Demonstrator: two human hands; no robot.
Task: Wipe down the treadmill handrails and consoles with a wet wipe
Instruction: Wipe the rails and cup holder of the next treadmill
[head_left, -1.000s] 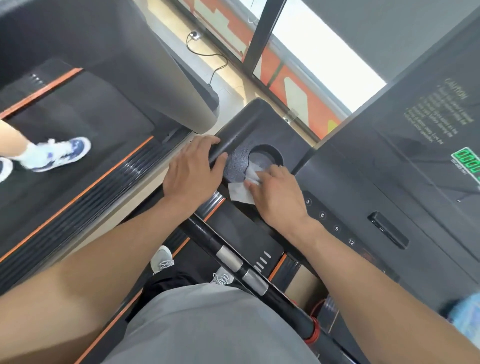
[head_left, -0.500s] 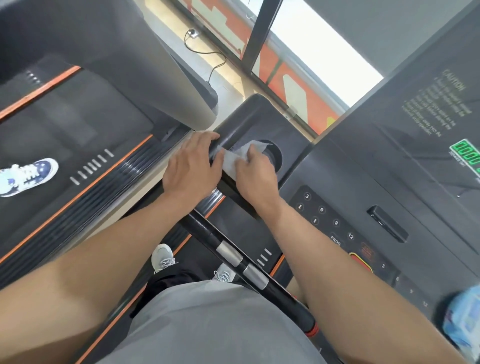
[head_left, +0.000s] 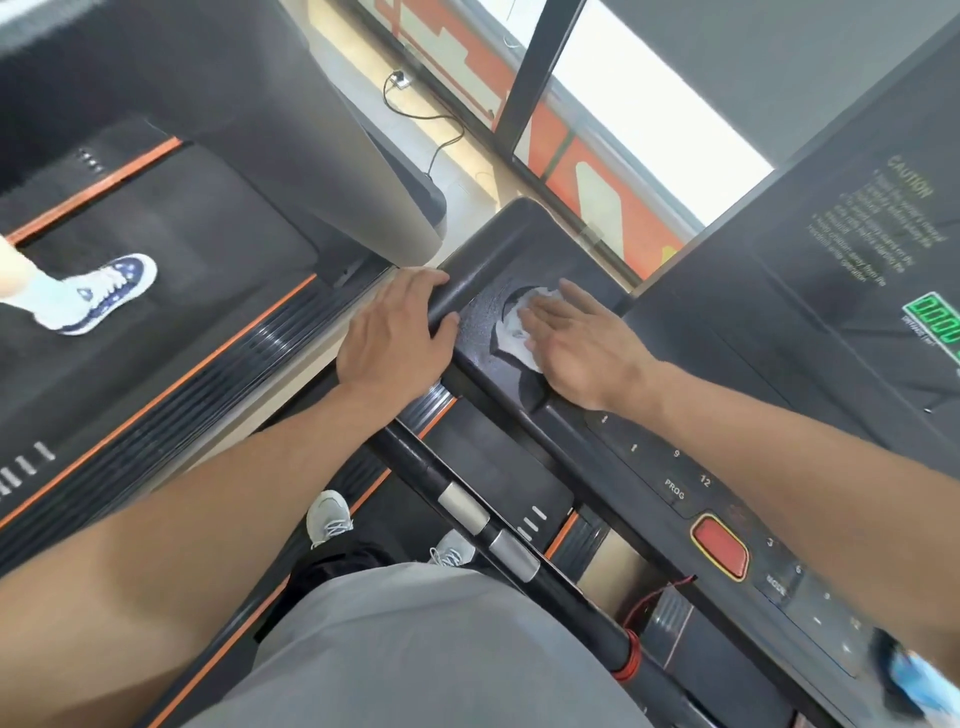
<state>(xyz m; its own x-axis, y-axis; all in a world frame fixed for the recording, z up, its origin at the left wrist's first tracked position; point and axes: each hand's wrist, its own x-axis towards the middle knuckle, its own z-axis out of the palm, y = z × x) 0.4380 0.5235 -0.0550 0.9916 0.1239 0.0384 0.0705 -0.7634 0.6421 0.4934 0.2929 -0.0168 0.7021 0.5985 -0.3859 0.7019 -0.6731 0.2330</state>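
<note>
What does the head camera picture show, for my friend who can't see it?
A person's right hand presses a white wet wipe flat over the treadmill console's cup holder. Their left hand rests on the console's edge.

wet wipe (head_left: 514, 327): white, crumpled, we see it lying over the round cup recess at the console's left end, partly covered by a flat palm.
console (head_left: 675, 426): black, tilted, number keys, PROG label, red stop button, green digits at right.
handrail (head_left: 467, 514): black bar, two silver grip plates, red ring near its lower end.
</note>
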